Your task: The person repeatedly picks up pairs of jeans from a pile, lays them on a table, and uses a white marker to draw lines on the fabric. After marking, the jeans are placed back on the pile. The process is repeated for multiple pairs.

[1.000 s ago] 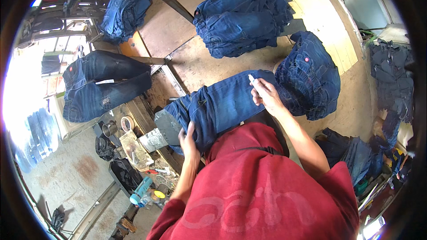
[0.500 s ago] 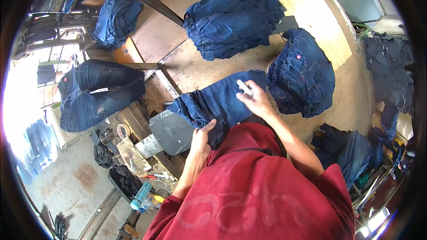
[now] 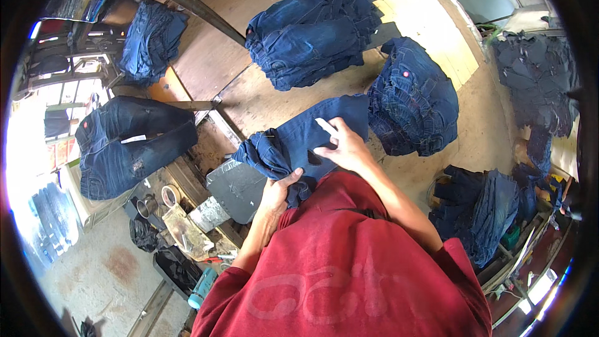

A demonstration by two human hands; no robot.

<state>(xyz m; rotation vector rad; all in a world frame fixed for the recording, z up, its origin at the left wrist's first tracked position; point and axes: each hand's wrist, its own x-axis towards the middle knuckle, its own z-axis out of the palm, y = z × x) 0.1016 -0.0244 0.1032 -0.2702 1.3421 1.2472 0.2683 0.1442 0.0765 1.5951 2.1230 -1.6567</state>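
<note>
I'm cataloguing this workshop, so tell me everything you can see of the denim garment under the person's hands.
The blue denim garment is bunched in thick folds at its left end and lies fairly smooth toward the right, slanting up, next to a denim pile. The left hand grips the folds, thumb on top. The right hand, holding a white stick, is over the smooth part; whether it touches is unclear. A dark grey board shows beyond the bunched end.

By the counter's [image 3: 185,176] left edge, a tape roll [image 3: 170,196] sits beside a metal cup [image 3: 146,206]; a turquoise container [image 3: 203,288] lies near a black tray [image 3: 180,273].
</note>
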